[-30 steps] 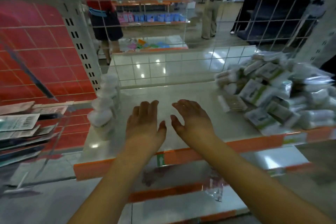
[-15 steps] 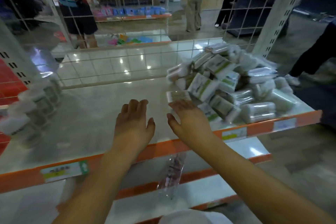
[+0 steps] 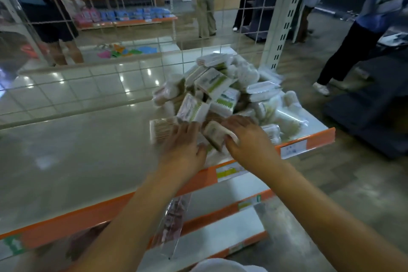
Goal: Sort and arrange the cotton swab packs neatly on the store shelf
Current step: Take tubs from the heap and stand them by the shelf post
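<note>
A loose pile of cotton swab packs (image 3: 223,93) lies on the right end of the white store shelf (image 3: 72,157), some with green-and-white labels, others clear. My left hand (image 3: 184,150) rests with straight fingers at the pile's near edge, next to a flat pack of brown-stemmed swabs (image 3: 162,130). My right hand (image 3: 250,141) is beside it and pinches a small cotton swab pack (image 3: 215,133) between thumb and fingers. Motion blurs both hands.
A wire grid (image 3: 132,77) backs the shelf, and a white upright post (image 3: 280,28) stands behind the pile. The orange front rail (image 3: 320,139) carries price labels. A clear bag (image 3: 174,221) hangs below. People stand in the aisle beyond and at the right (image 3: 353,35).
My view and both hands have swung right, from the bare middle of the shelf to the pile. The right hand has taken hold of a pack; the bottles at the left are out of view.
</note>
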Available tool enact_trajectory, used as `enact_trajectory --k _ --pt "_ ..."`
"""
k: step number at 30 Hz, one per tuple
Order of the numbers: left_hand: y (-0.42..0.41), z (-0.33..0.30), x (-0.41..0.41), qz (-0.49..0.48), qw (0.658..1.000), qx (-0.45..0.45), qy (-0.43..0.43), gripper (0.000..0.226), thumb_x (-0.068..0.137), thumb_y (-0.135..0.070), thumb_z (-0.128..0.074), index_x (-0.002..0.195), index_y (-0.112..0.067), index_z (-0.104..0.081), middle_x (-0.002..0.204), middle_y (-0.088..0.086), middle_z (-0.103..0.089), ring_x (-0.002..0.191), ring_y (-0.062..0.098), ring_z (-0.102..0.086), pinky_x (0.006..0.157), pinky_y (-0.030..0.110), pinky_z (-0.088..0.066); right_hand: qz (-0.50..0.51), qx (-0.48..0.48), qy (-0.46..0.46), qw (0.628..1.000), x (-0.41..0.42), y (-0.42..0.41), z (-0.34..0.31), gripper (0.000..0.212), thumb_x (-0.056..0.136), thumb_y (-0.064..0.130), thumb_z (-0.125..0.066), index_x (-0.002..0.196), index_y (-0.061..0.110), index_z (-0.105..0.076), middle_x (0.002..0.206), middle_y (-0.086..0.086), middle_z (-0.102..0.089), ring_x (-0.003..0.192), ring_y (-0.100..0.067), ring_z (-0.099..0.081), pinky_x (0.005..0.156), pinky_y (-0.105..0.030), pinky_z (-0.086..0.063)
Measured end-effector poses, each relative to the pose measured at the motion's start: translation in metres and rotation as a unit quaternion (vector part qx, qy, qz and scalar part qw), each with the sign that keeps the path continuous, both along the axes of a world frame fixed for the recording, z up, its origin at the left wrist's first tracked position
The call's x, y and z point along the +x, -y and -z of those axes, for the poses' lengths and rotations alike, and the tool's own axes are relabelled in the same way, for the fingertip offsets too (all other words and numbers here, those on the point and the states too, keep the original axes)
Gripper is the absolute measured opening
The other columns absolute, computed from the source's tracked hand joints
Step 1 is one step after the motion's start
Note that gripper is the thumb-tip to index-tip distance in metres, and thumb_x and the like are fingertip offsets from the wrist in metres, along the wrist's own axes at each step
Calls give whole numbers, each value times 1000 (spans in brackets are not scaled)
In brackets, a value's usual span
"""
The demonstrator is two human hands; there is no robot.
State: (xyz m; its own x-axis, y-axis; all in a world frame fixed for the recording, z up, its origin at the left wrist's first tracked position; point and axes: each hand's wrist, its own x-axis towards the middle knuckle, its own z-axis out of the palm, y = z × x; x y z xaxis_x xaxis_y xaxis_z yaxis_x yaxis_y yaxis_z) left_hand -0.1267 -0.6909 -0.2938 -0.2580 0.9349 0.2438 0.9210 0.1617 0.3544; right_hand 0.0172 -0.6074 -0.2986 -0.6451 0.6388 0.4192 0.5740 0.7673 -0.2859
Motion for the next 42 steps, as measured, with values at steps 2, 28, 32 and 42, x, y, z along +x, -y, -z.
enact_trajectory --k 2,28,32,42 --pt "-16 1 12 35 999 9 -3 36 84 -24 -55 116 -10 -49 120 8 -49 115 27 -42 83 33 -33 8 -9 24 1000 15 -10 -1 35 78 17 -51 105 3 -66 102 -18 -66 91 -38 -62 78 -42 -52" --pt "-53 11 29 143 984 8 106 40 86 -25 -56 124 -16 -44 120 -3 -51 118 13 -40 89 22 -31 27 -21 8 999 49 -38 5 36 71 16 -62 103 2 -68 98 -13 -68 86 -33 -66 69 -39 -53" --pt "-45 9 27 142 977 25 157 43 84 -33 -60 123 -21 -44 113 -13 -50 113 5 -41 88 19 -31 84 -70 -100 989 44 -32 -1 35 84 16 -65 116 5 -62 112 -8 -63 99 -27 -59 82 -26 -43" --pt "-24 -10 36 97 953 109 265 67 79 -36 -69 137 -31 -34 116 -7 -54 97 13 -55 81 27 -48 46 -198 -387 899 11 13 -17 34 79 10 -70 90 39 -56 89 20 -62 83 9 -60 72 -8 -45"
